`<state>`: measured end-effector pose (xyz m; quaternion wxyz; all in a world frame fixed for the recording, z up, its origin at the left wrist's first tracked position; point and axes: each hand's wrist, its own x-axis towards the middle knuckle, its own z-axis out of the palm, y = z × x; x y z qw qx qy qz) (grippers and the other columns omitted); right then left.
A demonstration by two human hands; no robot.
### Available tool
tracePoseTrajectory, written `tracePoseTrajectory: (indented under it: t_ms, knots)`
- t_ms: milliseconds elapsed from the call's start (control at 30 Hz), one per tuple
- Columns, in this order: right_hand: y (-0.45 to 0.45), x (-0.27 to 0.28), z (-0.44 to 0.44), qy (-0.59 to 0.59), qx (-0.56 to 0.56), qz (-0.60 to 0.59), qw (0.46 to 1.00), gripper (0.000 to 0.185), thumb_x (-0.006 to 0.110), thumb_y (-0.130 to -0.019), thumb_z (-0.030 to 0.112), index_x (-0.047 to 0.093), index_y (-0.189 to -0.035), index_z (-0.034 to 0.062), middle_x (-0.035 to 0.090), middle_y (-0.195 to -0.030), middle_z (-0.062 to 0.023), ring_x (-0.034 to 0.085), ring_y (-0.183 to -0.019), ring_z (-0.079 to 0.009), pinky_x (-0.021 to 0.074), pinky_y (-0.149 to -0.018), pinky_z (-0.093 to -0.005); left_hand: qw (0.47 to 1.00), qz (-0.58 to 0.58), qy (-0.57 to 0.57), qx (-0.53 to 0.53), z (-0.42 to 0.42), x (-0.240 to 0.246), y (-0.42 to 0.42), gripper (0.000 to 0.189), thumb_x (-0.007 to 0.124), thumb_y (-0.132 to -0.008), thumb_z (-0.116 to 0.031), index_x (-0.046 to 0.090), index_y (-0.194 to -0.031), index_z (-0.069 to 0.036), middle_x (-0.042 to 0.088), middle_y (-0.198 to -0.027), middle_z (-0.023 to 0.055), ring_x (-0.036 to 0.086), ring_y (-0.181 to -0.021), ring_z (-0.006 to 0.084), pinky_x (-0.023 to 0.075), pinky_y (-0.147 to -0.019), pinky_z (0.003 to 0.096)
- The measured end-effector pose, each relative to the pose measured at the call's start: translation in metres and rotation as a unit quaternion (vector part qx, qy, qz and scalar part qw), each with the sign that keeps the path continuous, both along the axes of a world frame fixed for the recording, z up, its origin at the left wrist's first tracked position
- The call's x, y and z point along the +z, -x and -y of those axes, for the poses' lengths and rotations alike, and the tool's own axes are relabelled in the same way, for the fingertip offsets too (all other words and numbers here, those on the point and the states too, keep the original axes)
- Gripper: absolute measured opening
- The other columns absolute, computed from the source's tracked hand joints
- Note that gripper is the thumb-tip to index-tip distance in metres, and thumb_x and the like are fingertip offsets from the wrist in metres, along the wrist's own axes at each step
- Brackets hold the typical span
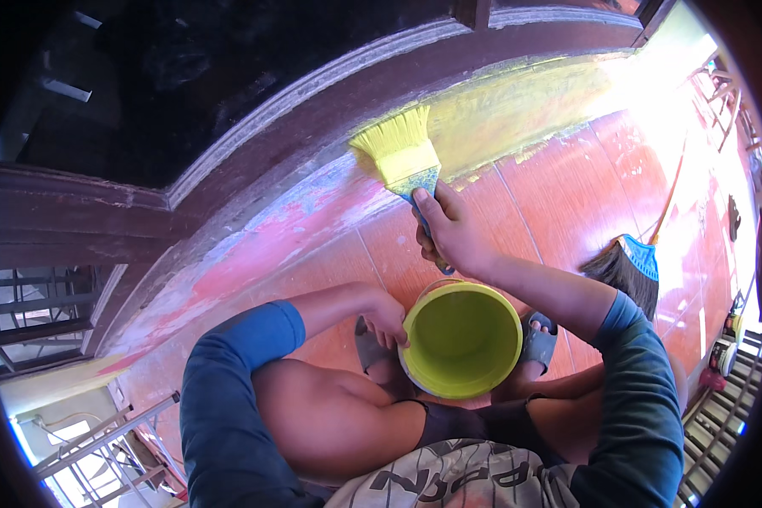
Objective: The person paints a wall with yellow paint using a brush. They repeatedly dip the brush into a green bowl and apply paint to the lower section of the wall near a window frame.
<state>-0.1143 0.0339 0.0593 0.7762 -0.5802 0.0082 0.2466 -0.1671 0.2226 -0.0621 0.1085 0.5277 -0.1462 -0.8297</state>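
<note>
My right hand [447,232] grips the blue handle of a wide paintbrush [406,155] whose bristles are coated in yellow paint. The bristles are against the low wall strip [514,114] under the dark window frame, where yellow paint covers the part to the right. Pinkish, patchy surface [247,260] shows to the left of the brush. My left hand [387,317] holds the left rim of a bucket [463,340], yellow-green inside, which stands between my sandalled feet. The inside of the bucket is yellow-green, and how much paint it holds I cannot tell.
A broom [635,263] with dark bristles and a blue head lies on the reddish tiled floor [546,190] at the right. A metal ladder [108,438] is at the lower left. Dark window frames [330,108] border the wall strip. Slats and small containers [724,355] are at the far right.
</note>
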Motion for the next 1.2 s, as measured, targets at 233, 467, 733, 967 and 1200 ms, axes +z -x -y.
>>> tracePoseTrajectory:
  t_ms: [233,467,733,967,1200]
  knots:
    - [0.017,-0.013,0.004,0.052,0.057,-0.109,0.991,0.031,0.044,-0.109,0.035,0.051,-0.118,0.0063,0.046,-0.075,0.0007,0.048,-0.056,-0.0089,0.042,-0.045,-0.027,1.0,-0.001,0.012,0.016,-0.004,0.003,-0.001,0.061,0.06,-0.097,-0.051,0.058,-0.14,-0.009,0.066,-0.135,0.0115,0.062,-0.127,0.022,0.0421,-0.111,0.0418]
    - [-0.004,0.005,0.01,0.038,0.04,0.018,0.998,0.034,0.043,-0.109,0.035,0.048,-0.125,0.0056,0.048,-0.076,0.0003,0.047,-0.054,-0.0073,0.0417,-0.045,-0.0257,1.0,-0.002,-0.005,-0.006,0.001,0.004,-0.003,0.061,0.06,-0.097,-0.051,0.057,-0.141,-0.009,0.065,-0.136,0.012,0.062,-0.127,0.0232,0.0414,-0.112,0.0419]
    - [0.018,-0.043,0.013,0.11,0.033,-0.186,0.976,0.03,0.045,-0.109,0.037,0.05,-0.113,0.0078,0.046,-0.073,0.0012,0.046,-0.054,-0.0083,0.0413,-0.045,-0.0259,1.0,-0.01,0.009,0.026,-0.008,-0.018,0.006,0.06,0.06,-0.097,-0.051,0.058,-0.14,-0.009,0.066,-0.135,0.0118,0.063,-0.126,0.0231,0.0426,-0.111,0.0413]
    - [-0.004,-0.056,0.005,0.149,0.048,0.068,0.985,0.031,0.044,-0.11,0.033,0.05,-0.122,0.0056,0.048,-0.068,0.0004,0.047,-0.052,-0.0089,0.0438,-0.046,-0.0272,1.0,-0.006,0.001,0.01,-0.006,-0.012,0.001,0.06,0.061,-0.096,-0.051,0.06,-0.138,-0.008,0.067,-0.134,0.0109,0.063,-0.125,0.023,0.0442,-0.109,0.0401]
    - [-0.008,-0.09,0.016,0.226,0.13,-0.147,0.954,0.032,0.046,-0.108,0.033,0.055,-0.117,0.0032,0.055,-0.072,-0.0094,0.057,-0.059,-0.0176,0.0498,-0.051,-0.036,0.999,0.027,0.02,0.024,-0.008,-0.008,0.004,0.059,0.062,-0.096,-0.052,0.066,-0.13,-0.004,0.07,-0.129,0.0119,0.067,-0.12,0.0219,0.0483,-0.103,0.0368]
